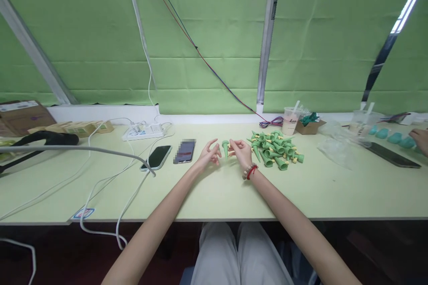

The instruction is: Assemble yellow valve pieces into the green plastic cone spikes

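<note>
Holding flared green cone (225, 147), right hand (241, 152), hollow cones (277, 148) heaped

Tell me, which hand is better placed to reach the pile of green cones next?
Probably the right hand: it is beside the pile, while the left hand is farther away, beyond the single cone.

The cones (279, 148) are green, the trousers (234, 254) pale grey.
</note>
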`<action>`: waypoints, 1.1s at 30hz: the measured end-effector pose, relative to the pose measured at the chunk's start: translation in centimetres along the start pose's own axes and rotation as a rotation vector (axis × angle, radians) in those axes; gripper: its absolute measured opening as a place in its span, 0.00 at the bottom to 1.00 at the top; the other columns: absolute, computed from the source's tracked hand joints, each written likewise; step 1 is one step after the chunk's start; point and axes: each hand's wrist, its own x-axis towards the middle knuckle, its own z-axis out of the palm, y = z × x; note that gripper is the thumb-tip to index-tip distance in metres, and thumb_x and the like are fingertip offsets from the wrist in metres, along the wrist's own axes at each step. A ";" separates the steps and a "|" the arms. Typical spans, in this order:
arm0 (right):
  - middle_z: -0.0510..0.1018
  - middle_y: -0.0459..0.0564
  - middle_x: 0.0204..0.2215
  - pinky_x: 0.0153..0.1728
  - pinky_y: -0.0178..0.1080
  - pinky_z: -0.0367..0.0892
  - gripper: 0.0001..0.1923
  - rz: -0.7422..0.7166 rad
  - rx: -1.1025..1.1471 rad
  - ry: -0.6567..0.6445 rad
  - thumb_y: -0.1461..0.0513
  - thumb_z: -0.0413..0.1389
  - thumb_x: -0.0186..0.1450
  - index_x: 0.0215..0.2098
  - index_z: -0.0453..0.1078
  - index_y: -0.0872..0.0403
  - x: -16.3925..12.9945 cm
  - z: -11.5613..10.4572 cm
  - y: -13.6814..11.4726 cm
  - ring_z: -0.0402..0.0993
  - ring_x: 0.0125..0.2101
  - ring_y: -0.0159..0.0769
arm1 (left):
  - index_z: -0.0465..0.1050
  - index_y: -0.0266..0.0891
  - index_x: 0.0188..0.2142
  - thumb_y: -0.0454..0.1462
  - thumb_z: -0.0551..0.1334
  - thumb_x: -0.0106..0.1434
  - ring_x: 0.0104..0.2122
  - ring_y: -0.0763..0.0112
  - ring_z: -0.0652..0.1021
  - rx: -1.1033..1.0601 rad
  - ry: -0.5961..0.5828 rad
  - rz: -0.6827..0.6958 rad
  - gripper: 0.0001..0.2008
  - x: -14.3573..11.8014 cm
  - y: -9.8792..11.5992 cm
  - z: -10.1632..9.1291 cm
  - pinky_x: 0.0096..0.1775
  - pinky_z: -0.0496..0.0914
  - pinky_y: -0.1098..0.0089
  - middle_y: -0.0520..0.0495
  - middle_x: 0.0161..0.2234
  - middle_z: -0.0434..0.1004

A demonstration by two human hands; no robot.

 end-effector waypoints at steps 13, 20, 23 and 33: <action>0.77 0.52 0.30 0.22 0.32 0.72 0.17 -0.088 -0.208 -0.210 0.53 0.61 0.49 0.32 0.71 0.58 -0.4 0.0 0.6 0.74 0.32 0.35 | 0.67 0.35 0.38 0.51 0.64 0.49 0.13 0.77 0.69 0.022 0.037 0.036 0.24 -0.1 0.2 0.4 0.17 0.57 0.77 0.55 0.14 0.66; 0.78 0.52 0.31 0.27 0.34 0.72 0.17 -0.292 -0.421 -0.328 0.52 0.58 0.53 0.33 0.73 0.57 -0.1 -0.5 0.1 0.74 0.32 0.34 | 0.66 0.36 0.26 0.53 0.62 0.49 0.12 0.81 0.64 -0.013 0.124 0.036 0.21 0.7 -0.3 0.5 0.17 0.58 0.77 0.58 0.13 0.58; 0.78 0.51 0.30 0.27 0.33 0.72 0.17 -0.307 -0.417 -0.344 0.52 0.57 0.55 0.33 0.73 0.57 -0.1 -0.5 0.0 0.74 0.30 0.33 | 0.64 0.36 0.24 0.54 0.60 0.51 0.13 0.78 0.65 -0.009 0.090 0.015 0.21 0.5 -0.1 0.6 0.17 0.60 0.76 0.56 0.14 0.60; 0.74 0.47 0.22 0.18 0.29 0.66 0.16 -0.145 -0.255 -0.295 0.52 0.58 0.53 0.28 0.69 0.58 -0.5 0.2 0.2 0.68 0.20 0.26 | 0.68 0.37 0.31 0.54 0.61 0.49 0.12 0.80 0.63 0.046 0.097 0.063 0.22 0.7 -0.4 0.5 0.17 0.58 0.76 0.57 0.14 0.61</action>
